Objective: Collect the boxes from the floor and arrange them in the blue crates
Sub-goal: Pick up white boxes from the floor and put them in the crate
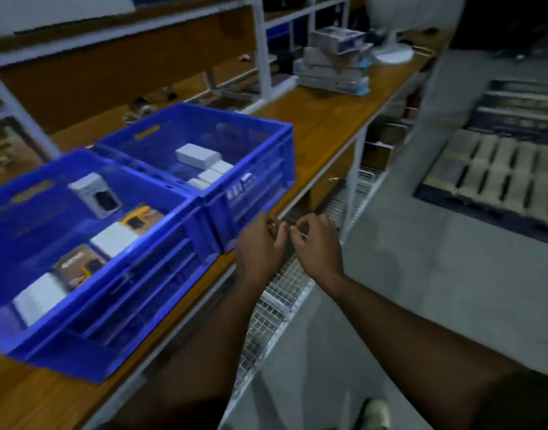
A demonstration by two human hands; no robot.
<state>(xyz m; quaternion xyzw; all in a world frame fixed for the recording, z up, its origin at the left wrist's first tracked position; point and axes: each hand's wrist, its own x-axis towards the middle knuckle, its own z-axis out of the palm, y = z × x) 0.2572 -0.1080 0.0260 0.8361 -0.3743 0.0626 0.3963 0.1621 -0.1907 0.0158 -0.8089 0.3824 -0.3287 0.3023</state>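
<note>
Hands meet just right of the near crate (pixel 89 259): left hand (pixel 260 243) and right hand (pixel 317 243) loosely curled, empty as far as the blur shows. Boxes (pixel 111 240) already lie in both crates; far crate (pixel 204 150) has room. Best to turn right, away from the near crate, toward the floor, and lift one box squarely.

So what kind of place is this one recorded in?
Probably a stockroom or packing area: two blue crates of small boxes on a wooden bench, white shelving, more stacked boxes behind.
</note>
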